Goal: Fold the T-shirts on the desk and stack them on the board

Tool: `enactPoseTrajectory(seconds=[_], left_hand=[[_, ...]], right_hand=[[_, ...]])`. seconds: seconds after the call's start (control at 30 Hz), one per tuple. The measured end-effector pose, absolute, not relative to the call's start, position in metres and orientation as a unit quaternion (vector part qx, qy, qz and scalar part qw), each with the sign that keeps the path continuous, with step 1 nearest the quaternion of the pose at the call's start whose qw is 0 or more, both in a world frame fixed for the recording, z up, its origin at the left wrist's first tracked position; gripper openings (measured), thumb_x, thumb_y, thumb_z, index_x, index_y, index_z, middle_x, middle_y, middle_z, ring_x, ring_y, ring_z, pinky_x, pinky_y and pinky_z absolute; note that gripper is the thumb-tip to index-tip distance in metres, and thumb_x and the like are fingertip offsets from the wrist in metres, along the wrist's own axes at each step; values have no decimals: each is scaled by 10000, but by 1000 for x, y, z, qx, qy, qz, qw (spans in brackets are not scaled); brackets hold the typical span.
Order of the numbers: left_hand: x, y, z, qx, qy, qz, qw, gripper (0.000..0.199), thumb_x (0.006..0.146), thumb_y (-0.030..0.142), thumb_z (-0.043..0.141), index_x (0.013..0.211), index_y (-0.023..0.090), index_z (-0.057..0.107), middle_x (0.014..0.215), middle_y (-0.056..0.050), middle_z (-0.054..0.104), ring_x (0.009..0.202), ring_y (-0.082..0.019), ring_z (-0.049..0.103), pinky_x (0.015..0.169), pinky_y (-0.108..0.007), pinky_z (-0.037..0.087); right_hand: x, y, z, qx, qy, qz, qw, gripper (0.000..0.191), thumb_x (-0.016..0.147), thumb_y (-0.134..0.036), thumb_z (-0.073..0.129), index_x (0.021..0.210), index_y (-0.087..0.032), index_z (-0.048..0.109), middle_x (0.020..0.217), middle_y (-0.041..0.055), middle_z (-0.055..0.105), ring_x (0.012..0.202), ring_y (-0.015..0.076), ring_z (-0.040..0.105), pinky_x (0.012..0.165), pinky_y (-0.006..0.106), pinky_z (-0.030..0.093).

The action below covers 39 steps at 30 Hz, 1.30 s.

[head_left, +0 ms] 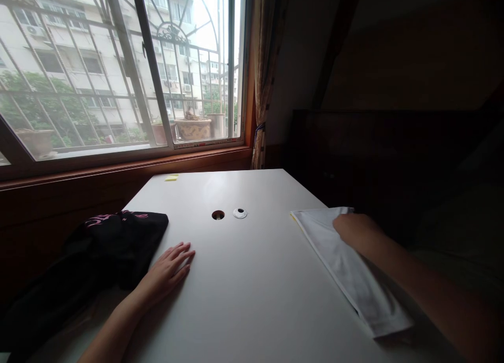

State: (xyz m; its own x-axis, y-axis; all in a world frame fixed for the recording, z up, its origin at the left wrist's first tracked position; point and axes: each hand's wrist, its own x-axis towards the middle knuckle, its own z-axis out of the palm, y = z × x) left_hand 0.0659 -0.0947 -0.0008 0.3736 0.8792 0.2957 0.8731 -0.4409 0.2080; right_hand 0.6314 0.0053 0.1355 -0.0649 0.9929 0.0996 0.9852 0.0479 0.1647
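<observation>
My left hand (169,268) rests on the white table (244,289), palm down with its fingers stretched out, holding nothing. Just left of it lies a bunched black garment (118,242) with pink lettering. On the table's right side a folded white garment (342,258) is laid out lengthwise, with a thin yellow edge at its far left corner. My right hand (356,231) is closed at the far right edge of this white garment, fingers curled in on the fabric. The fingertips of that hand are hidden from me.
Two round cable holes, one uncovered (218,215) and one with a white grommet (240,213), sit mid-table. Yellow sticky notes (171,177) lie at the far left edge. Beyond are a barred window (189,63) and a tied curtain (262,90). The right side is dark.
</observation>
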Motion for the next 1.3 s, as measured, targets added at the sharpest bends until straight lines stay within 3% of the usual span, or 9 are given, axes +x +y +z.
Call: enactPoseTrajectory(seconds=[0.13, 0.23, 0.37, 0.63, 0.9, 1.0, 1.1, 1.2, 1.3], left_hand=[[65, -95, -1, 828, 528, 189, 9, 428, 1016, 439, 488, 1429, 351, 554, 1530, -30, 502, 1423, -304, 445, 1162, -537, 384], [65, -94, -2, 828, 527, 191, 10, 427, 1015, 440, 488, 1426, 347, 559, 1527, -33, 505, 1422, -304, 447, 1161, -536, 385], [64, -94, -4, 829, 521, 202, 8, 424, 1011, 434, 499, 1421, 348, 566, 1520, -33, 515, 1415, -302, 457, 1163, -522, 385], [60, -97, -2, 831, 515, 209, 24, 404, 1013, 453, 485, 1389, 357, 597, 1500, -29, 538, 1400, -304, 477, 1148, -525, 408], [53, -90, -5, 824, 498, 266, 39, 453, 1012, 526, 426, 1254, 269, 709, 1315, -86, 682, 1224, -299, 630, 1060, -419, 522], [52, -89, -7, 815, 506, 280, 40, 456, 1002, 546, 459, 1320, 285, 656, 1353, -70, 660, 1234, -281, 625, 1076, -401, 507], [52, -90, -7, 811, 507, 288, 51, 471, 987, 576, 478, 1325, 295, 647, 1351, -67, 660, 1243, -290, 618, 1069, -403, 512], [56, -94, -6, 800, 515, 304, 51, 551, 971, 636, 458, 1354, 277, 624, 1359, -101, 651, 1253, -324, 610, 1050, -449, 524], [67, -101, 0, 777, 539, 321, 51, 640, 954, 677, 451, 1446, 277, 535, 1400, -121, 619, 1273, -348, 594, 1027, -480, 537]], right_hand=[[612, 5, 168, 661, 733, 147, 63, 161, 795, -41, 593, 724, -137, 700, 794, 160, 710, 776, 326, 718, 696, 402, 481], [592, 3, 199, 638, 756, 148, 27, 129, 851, -154, 580, 800, -177, 696, 882, 114, 717, 752, 256, 695, 663, 330, 439], [560, 1, 230, 565, 816, 61, -109, 92, 796, -188, 631, 706, -204, 645, 777, 36, 702, 667, 169, 640, 612, 275, 420], [489, -4, 275, 354, 744, -307, -475, 93, 809, -277, 719, 823, -210, 656, 697, -13, 688, 626, 152, 678, 601, 274, 603], [462, -32, 340, 168, 608, -355, -690, 100, 899, -162, 615, 880, -260, 619, 741, -66, 625, 729, 138, 736, 670, 261, 620], [468, -36, 345, 153, 574, -349, -725, 117, 917, -149, 582, 882, -260, 595, 720, -74, 598, 790, 130, 747, 680, 227, 609], [481, -28, 327, 192, 564, -336, -729, 65, 896, -182, 602, 901, -243, 578, 687, -78, 604, 667, 123, 736, 534, 183, 555], [501, -7, 285, 276, 583, -323, -692, 123, 863, -271, 660, 938, -222, 576, 665, -63, 639, 539, 134, 699, 470, 202, 534], [516, 16, 232, 392, 569, -360, -627, 145, 855, -294, 662, 922, -213, 562, 633, -44, 651, 575, 162, 713, 528, 246, 575]])
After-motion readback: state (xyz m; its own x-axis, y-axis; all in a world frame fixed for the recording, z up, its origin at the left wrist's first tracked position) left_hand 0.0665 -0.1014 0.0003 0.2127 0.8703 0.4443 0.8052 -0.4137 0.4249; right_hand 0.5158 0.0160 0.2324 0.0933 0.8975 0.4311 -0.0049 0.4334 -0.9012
